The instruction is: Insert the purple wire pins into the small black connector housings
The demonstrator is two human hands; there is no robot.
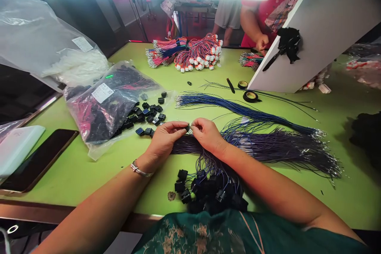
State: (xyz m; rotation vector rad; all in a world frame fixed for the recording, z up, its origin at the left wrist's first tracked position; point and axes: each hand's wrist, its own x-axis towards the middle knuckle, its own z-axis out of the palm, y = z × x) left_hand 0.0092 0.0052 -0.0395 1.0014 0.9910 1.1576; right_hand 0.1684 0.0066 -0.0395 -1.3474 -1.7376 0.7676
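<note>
My left hand [165,138] pinches a small black connector housing [187,127] between thumb and fingertips. Close against it, my right hand [206,133] is closed in a pinch on a thin wire, mostly hidden by the fingers. Beneath both hands lies a bundle of dark wires [186,145]. Loose black connectors [145,112] are scattered left of my left hand. Toward my body rests a heap of wires with black connectors [212,186] attached. Right of my hands, dark purple wires [276,147] with metal ends spread out, and a blue wire bundle [232,105] lies behind them.
A plastic bag of black parts [104,99] stands at left, with a phone [38,158] nearer. Pink wires with white connectors [190,51] lie at the back. Tape rolls [250,96] sit before a white panel [300,39]. Another person's hand [262,42] works beyond the panel.
</note>
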